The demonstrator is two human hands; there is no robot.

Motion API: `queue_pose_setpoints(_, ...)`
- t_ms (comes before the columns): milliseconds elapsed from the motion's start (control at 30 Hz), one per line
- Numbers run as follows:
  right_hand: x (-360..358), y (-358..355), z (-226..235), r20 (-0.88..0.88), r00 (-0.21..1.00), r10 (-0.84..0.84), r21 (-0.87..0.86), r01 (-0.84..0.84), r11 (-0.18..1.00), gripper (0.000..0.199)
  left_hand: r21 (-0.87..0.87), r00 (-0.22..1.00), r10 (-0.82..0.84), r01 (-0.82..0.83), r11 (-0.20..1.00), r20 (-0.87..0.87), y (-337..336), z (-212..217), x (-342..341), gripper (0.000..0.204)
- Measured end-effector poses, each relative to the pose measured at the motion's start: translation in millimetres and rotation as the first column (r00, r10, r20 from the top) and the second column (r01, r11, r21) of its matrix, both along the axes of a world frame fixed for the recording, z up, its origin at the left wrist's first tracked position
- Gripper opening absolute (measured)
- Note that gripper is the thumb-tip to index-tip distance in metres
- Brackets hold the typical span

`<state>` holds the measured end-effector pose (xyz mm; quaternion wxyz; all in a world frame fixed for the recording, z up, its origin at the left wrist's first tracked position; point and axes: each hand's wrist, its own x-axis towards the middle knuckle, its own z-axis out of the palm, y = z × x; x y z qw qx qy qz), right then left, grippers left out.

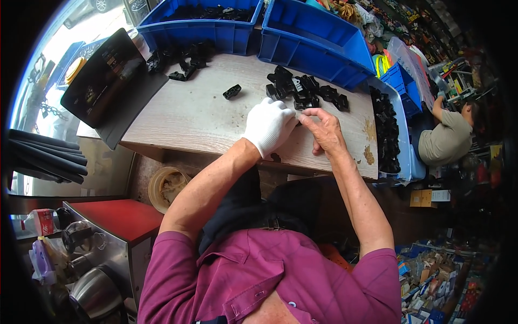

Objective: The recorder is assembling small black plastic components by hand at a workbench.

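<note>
Grip unclear, left hand (pixel 270 127) adjoins right hand (pixel 327 132) over stained table (pixel 194 113) in cluttered room (pixel 429 283).

A workshop: blue parts bins (pixel 307 57), worktable (pixel 199 116) and, apparently, cluttered shelves (pixel 434 29).

Daylight glare upper left, dim right side, edges bent, corners black

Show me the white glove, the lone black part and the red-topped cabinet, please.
White glove (pixel 268 127), head view: back of the glove.
Lone black part (pixel 232 92), head view: middle of its body.
Red-topped cabinet (pixel 120 217), head view: its red top.
</note>
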<state>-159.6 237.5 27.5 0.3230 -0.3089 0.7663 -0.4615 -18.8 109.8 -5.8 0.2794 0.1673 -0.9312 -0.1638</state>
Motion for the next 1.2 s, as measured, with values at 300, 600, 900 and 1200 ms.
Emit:
queue_pose_setpoints(300, 3, -4, 5, -0.015, 0.995, 0.097, 0.034, -0.096, 0.995, 0.043, -0.134, 0.932, 0.339, -0.355, 0.925, -0.124, -66, 6, 52, 0.03)
queue_pose_setpoints(600, 4, -4, 0, -0.083, 0.993, 0.088, 0.088, -0.081, 0.993, 0.034, 0.157, 0.969, 0.098, -0.062, 0.986, -0.229, -46, -1, 49, 0.031)
queue_pose_setpoints(900, 0, -2, -3, -0.052, 0.992, 0.113, 0.091, -0.108, 0.99, 0.028, 0.025, 0.937, -0.283, 0.294, 0.956, -0.206, -23, -1, 11, 0.025)
queue_pose_setpoints(1200, 3, 0, -2, -0.057, 0.993, 0.099, 0.041, -0.096, 0.995, 0.025, 0.158, 0.887, -0.424, 0.453, 0.878, -0.183, -40, -2, 2, 0.031)
